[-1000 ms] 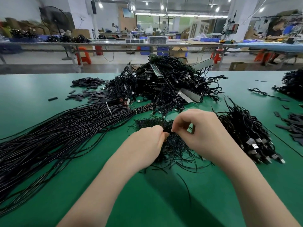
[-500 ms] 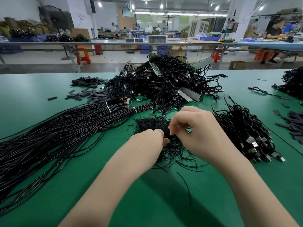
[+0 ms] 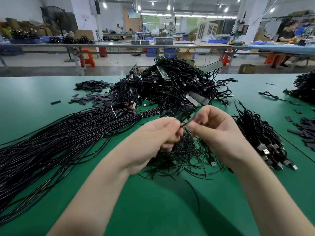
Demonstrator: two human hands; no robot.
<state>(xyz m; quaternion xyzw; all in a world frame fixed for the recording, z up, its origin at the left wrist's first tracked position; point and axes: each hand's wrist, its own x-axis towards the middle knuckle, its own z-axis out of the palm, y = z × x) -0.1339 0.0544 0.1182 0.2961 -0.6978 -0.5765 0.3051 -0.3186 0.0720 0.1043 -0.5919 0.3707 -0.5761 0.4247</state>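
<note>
Pinching a thin black wire (image 3: 185,123) between both hands, I held it just above the pile of short wires (image 3: 184,152) on the green table (image 3: 153,205). My left hand (image 3: 158,133) was curled, gripping one end; my right hand (image 3: 216,128) pinched the other. The wire's upper part was blurred. A long cable bundle (image 3: 68,133) lay left, USB cables (image 3: 260,138) right.

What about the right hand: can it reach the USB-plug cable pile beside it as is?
Probably yes. The USB-plug cable pile lies just right of the right hand, nothing between. But that hand pinches a thin black wire with the left hand, so it must let go first.
</note>
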